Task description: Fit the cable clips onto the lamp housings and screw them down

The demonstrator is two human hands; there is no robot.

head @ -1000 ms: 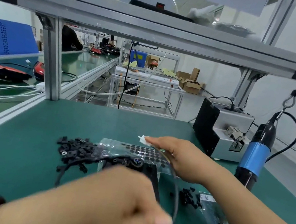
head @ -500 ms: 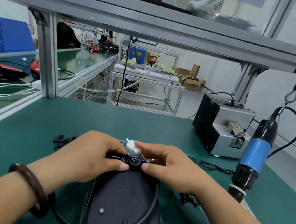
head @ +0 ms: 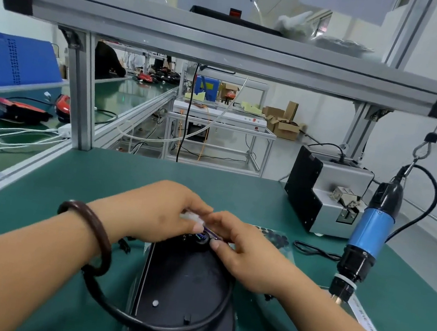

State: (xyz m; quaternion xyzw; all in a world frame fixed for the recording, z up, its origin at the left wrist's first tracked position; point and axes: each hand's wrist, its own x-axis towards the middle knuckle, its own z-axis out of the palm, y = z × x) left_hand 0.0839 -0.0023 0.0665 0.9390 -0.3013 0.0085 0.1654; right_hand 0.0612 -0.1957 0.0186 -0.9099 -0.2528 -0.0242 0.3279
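The black lamp housing [head: 186, 289] lies flat on the green bench mat [head: 124, 176], right in front of the person and between their forearms, its narrow end pointing away. Both hands meet at that far end. The left hand [head: 158, 213], with a dark bracelet [head: 92, 234] on its wrist, has its fingertips curled in and pinches a small white connector [head: 192, 216], blurred, just above the housing's round black grommet [head: 200, 239]. The right hand [head: 248, 256] is curled beside it, thumb down at the grommet's edge where thin coloured wires [head: 211, 233] come out; through the blur I cannot tell whether it is really gripping them. A thick black cable [head: 157, 327] loops from under the left wrist across the near part of the housing. A few small black cable clips [head: 124, 245] lie on the mat just beside the left wrist. Off to the right a blue electric screwdriver [head: 370, 232] hangs upright from a hook, with a grey and black screw feeder [head: 322, 190] behind it.
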